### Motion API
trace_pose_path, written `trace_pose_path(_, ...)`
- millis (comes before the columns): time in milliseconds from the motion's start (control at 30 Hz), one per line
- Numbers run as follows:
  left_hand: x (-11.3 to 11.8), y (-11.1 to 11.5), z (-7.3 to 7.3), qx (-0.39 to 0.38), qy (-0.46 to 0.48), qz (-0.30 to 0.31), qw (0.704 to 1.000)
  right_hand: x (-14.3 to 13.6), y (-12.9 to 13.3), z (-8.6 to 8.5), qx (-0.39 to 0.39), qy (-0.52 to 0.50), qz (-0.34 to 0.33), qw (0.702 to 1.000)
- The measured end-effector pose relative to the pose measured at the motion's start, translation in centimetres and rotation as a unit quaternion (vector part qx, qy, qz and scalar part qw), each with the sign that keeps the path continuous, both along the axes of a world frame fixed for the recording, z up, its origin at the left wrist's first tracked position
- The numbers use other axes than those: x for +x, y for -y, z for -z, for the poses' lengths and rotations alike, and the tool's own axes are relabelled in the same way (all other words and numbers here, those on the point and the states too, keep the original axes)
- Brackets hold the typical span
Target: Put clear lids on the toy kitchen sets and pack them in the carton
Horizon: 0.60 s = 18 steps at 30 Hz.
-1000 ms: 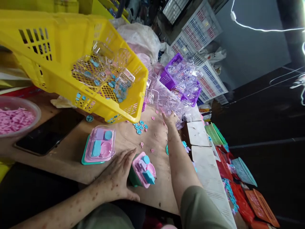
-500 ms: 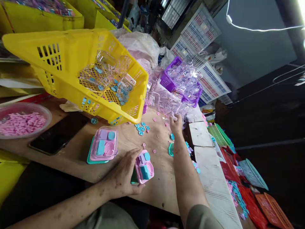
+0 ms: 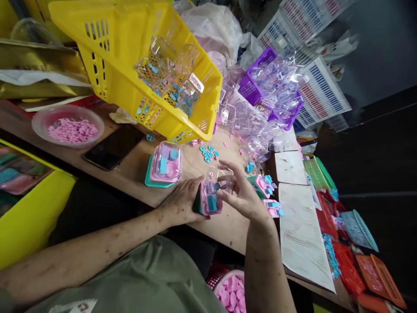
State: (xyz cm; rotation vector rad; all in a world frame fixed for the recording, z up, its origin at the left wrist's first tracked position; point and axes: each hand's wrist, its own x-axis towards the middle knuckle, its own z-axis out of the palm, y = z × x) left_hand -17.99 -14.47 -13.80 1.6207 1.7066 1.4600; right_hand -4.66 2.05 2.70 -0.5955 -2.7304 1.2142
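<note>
On the table edge, my left hand (image 3: 184, 201) is wrapped round a small pink-and-green plastic box (image 3: 211, 205) with teal and lilac pieces in its top. My right hand (image 3: 244, 191) grips a clear plastic cover (image 3: 225, 176) between thumb and fingers, tilted over the far right side of that box. To the left stands a similar box (image 3: 165, 164) with its clear cover on. Beyond my hands lie loose teal wheels (image 3: 208, 153). Right of my right hand are more pink and teal pieces (image 3: 273, 208), partly hidden by it.
A yellow basket (image 3: 130, 78) holds clear covers and teal parts. Behind it a purple basket (image 3: 252, 89) overflows with clear covers. A bowl of pink parts (image 3: 73, 130) and a phone (image 3: 114, 148) lie left. White cardboard (image 3: 301, 234) lines the right side.
My right hand has come back from the pile of clear covers, bringing one to the box in my left hand. The view has shifted, showing a tub of pink pieces below.
</note>
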Motion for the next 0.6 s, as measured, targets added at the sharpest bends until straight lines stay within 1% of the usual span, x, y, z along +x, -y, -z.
trace_pose_path(67, -0.2, 0.1, -0.1, -0.003, -0.003, 0.006, 1.0, -0.2, 0.9, -0.7, 0.094, 0.009, -0.033, 0.995)
trace_pose_path(133, -0.3, 0.1, -0.1, 0.006, -0.01, 0.006, 1.0, -0.4, 1.6, -1.1, 0.148, 0.006, -0.059, 0.987)
trace_pose_path(200, -0.3, 0.2, 0.0, 0.02, -0.016, 0.01, 1.0, -0.6, 2.1, -1.0, 0.172, -0.012, -0.063, 0.983)
trace_pose_path(267, -0.3, 0.2, 0.1, 0.026, -0.013, 0.014, 0.999, -0.7, 2.7, -0.9, 0.206, -0.05, -0.045, 0.976)
trace_pose_path(333, -0.3, 0.2, 0.2, 0.018, -0.003, 0.017, 1.0, -0.8, 3.3, -0.8, 0.247, -0.103, -0.027, 0.963)
trace_pose_path(400, -0.2, 0.1, 0.3, 0.013, 0.006, 0.014, 1.0, -0.8, 3.9, -0.8, 0.268, -0.137, -0.025, 0.953)
trace_pose_path(467, -0.1, -0.1, 0.6, 0.02, 0.005, 0.008, 1.0, -0.6, 4.4, -0.5, 0.278, -0.128, -0.035, 0.951)
trace_pose_path(600, 0.2, -0.4, 0.9, 0.038, -0.004, -0.007, 0.999, 0.1, 4.9, 0.6, 0.321, -0.078, -0.055, 0.942)
